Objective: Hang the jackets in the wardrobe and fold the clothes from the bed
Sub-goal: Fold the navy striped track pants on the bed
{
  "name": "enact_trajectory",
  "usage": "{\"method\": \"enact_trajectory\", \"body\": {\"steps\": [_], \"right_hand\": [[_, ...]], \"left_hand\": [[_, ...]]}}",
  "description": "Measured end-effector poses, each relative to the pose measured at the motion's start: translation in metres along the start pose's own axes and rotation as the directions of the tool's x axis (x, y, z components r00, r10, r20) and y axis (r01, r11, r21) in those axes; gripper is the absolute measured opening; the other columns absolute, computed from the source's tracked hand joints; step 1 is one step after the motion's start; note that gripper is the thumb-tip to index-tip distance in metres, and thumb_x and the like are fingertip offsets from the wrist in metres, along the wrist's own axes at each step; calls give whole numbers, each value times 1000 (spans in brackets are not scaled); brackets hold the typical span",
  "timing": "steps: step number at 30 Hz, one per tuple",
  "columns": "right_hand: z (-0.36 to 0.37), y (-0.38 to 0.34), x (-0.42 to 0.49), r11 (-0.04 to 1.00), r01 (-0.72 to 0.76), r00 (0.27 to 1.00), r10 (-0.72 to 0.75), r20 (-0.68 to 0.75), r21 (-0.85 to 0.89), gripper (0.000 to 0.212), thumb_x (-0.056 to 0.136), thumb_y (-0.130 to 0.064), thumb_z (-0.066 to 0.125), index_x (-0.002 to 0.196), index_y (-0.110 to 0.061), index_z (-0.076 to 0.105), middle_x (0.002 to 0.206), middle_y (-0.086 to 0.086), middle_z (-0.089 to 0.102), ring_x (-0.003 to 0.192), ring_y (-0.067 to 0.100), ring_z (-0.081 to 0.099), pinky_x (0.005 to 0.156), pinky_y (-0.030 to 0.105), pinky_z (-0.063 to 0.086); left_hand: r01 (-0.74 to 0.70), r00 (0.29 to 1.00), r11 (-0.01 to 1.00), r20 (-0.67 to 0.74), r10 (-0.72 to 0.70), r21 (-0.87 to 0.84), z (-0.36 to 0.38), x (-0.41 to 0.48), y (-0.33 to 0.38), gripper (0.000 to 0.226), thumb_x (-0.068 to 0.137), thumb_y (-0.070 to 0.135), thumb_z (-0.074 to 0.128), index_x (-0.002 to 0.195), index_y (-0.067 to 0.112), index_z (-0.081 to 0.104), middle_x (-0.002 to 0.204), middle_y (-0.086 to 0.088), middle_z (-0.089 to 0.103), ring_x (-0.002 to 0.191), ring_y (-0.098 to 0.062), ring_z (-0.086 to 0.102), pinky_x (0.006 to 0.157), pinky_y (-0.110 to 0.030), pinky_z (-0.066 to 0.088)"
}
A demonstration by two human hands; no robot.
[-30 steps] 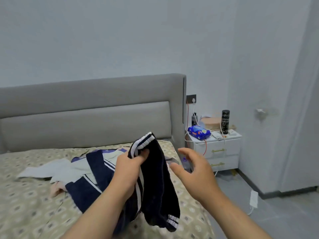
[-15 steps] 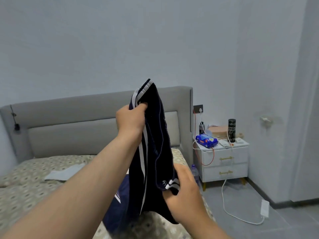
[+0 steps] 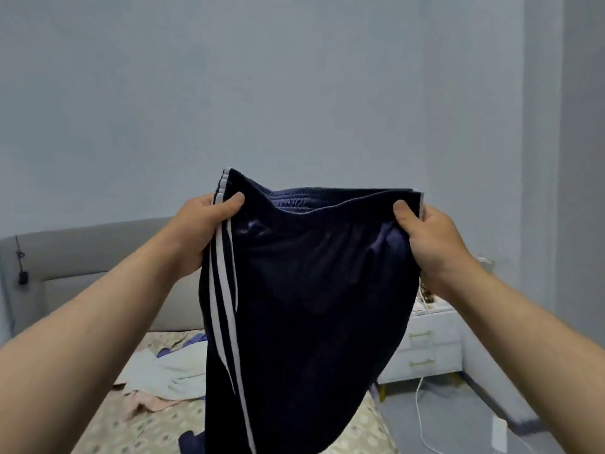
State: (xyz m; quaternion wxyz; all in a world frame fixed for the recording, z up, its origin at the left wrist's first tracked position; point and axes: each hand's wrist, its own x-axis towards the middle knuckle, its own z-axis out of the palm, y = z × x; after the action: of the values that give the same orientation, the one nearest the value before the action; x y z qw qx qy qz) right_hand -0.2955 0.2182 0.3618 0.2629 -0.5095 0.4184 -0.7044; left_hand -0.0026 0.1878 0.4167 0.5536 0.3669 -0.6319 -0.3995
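Observation:
Dark navy track pants (image 3: 304, 309) with white side stripes hang spread out in front of me, above the bed (image 3: 137, 424). My left hand (image 3: 203, 231) grips the waistband at its left end, by the stripes. My right hand (image 3: 425, 237) grips the waistband at its right end. The waistband is stretched between both hands at chest height. More clothes lie behind the pants on the patterned bedspread: a white garment (image 3: 170, 371), a pink one (image 3: 147, 399) and a bit of purple-blue cloth (image 3: 193, 340).
A grey padded headboard (image 3: 82, 257) runs along the wall. A white bedside cabinet (image 3: 429, 348) with gold handles stands right of the bed, partly hidden by the pants. A white cable (image 3: 422, 417) and a power strip (image 3: 499, 434) lie on the grey floor at right.
My left hand lifted the pants up from the bed. My right hand moved from the lower hem up to the waistband, and both hands pulled the waistband wide.

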Motion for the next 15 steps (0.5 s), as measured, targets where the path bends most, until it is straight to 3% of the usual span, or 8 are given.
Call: {"method": "enact_trajectory", "body": {"steps": [4, 7, 12, 15], "right_hand": [[-7, -51, 18, 995, -34, 983, 16, 183, 94, 27, 101, -31, 53, 104, -8, 68, 96, 5, 76, 86, 19, 72, 75, 31, 58], [-1, -71, 28, 966, -205, 954, 161, 253, 157, 33, 100, -32, 53, 113, -5, 68, 108, 11, 74, 98, 25, 71, 86, 37, 56], [24, -66, 36, 896, -421, 899, 391, 197, 143, 18, 98, -21, 57, 98, -7, 69, 88, 11, 75, 72, 23, 72, 72, 37, 58], [35, -56, 34, 893, -434, 890, 406, 206, 116, 16, 100, -17, 55, 99, -7, 67, 86, 10, 72, 72, 24, 69, 72, 36, 58]], "left_hand": [[61, 994, 989, 95, -48, -132, -22, 6, 30, 28, 101, 27, 47, 105, 10, 68, 93, -6, 75, 79, -18, 74, 63, -28, 60], [76, 995, 990, 72, -67, -117, -28, 13, 36, 27, 103, 19, 42, 97, 9, 66, 84, -5, 74, 70, -17, 73, 58, -26, 59], [217, 976, 976, -19, -217, -14, -23, 25, 24, 25, 98, 18, 47, 88, 9, 68, 92, -11, 71, 67, -21, 71, 68, -32, 58], [151, 987, 976, 22, -156, 157, -17, 22, 12, 30, 96, 34, 60, 82, 8, 68, 84, -14, 71, 67, -22, 70, 68, -33, 57]]}}
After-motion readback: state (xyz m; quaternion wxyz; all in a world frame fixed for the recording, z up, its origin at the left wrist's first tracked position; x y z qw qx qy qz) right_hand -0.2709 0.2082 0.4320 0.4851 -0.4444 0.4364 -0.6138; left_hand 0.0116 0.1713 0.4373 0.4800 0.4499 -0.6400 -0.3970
